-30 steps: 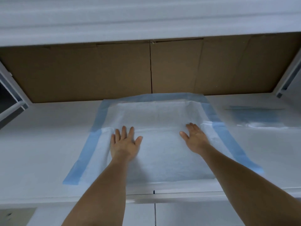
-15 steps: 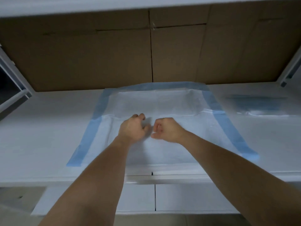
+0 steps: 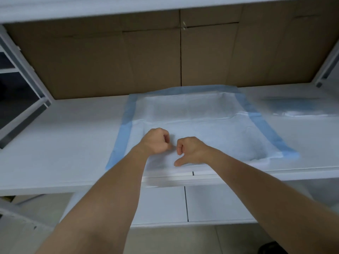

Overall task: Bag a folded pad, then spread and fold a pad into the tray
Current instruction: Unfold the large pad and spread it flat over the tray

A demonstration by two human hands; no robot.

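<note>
A white pad with blue borders [image 3: 200, 116] lies spread flat on the white tabletop [image 3: 64, 143], its near edge at the table's front. My left hand [image 3: 156, 141] and my right hand [image 3: 190, 151] hover close together over the pad's near middle, both with fingers curled into loose fists. The right thumb points down toward the pad's near edge. Whether either hand pinches the pad I cannot tell. A clear bag holding a folded blue pad [image 3: 295, 108] lies flat at the right of the table.
Brown cardboard panels [image 3: 128, 57] form the back wall under a white shelf [image 3: 128, 6]. A grey metal frame [image 3: 23, 99] stands at the left, another post [image 3: 326, 70] at the right. White cabinet fronts [image 3: 211, 202] sit below the table edge.
Both hands went from flat and apart on the pad to curled fists close together at its middle, then drew back toward the near edge. The camera view has shifted slightly.
</note>
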